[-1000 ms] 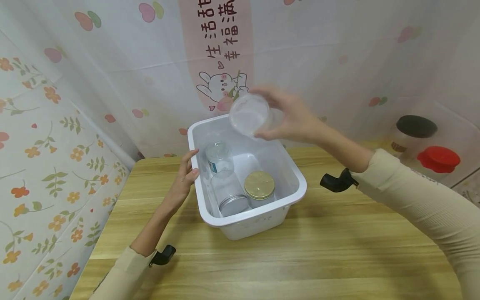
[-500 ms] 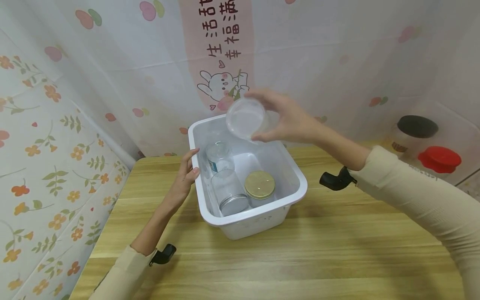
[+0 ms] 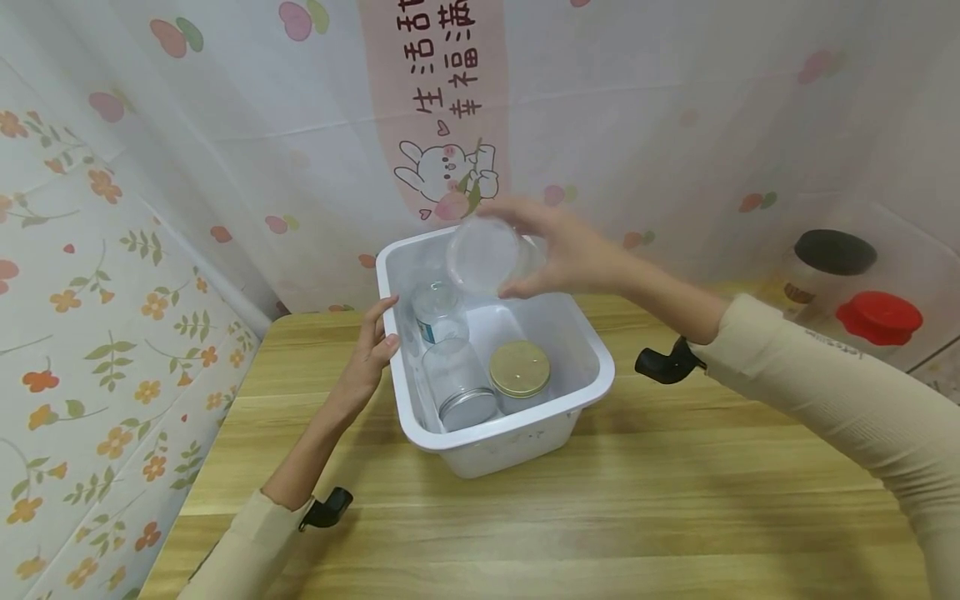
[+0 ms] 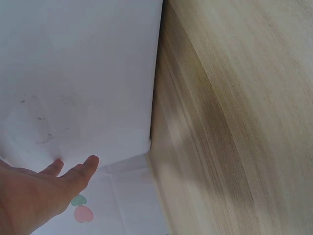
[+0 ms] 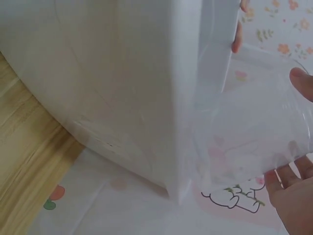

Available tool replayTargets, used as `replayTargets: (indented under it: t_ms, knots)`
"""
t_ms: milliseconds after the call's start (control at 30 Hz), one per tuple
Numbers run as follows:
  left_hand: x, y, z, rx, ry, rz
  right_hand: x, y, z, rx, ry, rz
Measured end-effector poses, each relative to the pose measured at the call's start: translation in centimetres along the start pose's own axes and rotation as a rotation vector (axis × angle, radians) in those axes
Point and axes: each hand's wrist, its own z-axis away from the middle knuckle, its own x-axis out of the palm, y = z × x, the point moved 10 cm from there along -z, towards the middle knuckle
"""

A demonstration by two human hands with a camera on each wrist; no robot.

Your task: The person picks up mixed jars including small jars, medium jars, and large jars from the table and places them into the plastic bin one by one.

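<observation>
A white plastic basin [image 3: 517, 437] stands on the wooden table. My left hand [image 3: 367, 354] holds its left rim, with fingertips over the edge; in the left wrist view other fingers [image 4: 80, 176] lie against the outer wall. Above the basin's far end, my right hand [image 3: 570, 250] grips a clear plastic jar [image 3: 483, 254] from the side, tilted. The right wrist view shows the see-through jar [image 5: 259, 117] beside the rim, between thumb and fingers. Inside the basin are a clear jar with a blue label [image 3: 438, 312], a silver-lidded jar [image 3: 457, 375] lying down and an upright gold-lidded jar [image 3: 519, 371].
At the table's right side stand a clear jar with a black lid [image 3: 834, 252] and a red-lidded container [image 3: 879, 317]. A printed curtain [image 3: 675, 125] hangs behind the table, and a floral one [image 3: 112, 375] on the left.
My right hand has lowered the clear jar and shifted it slightly left over the basin's far end. The left hand and the basin have stayed in place.
</observation>
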Motion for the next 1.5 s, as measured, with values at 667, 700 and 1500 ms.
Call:
replayTargets:
  t_ms: [667, 700, 1500]
  knots:
    - [0.1, -0.2, 0.1, -0.007, -0.011, 0.019, 1.6, 0.3, 0.4, -0.042, -0.226, -0.016]
    - [0.1, -0.2, 0.1, -0.009, -0.011, 0.022, 1.6, 0.5, 0.5, -0.038, -0.234, -0.02]
    - [0.0, -0.2, 0.2, -0.003, -0.006, 0.02, -2.0, 5.5, 4.3, 0.064, -0.018, -0.125]
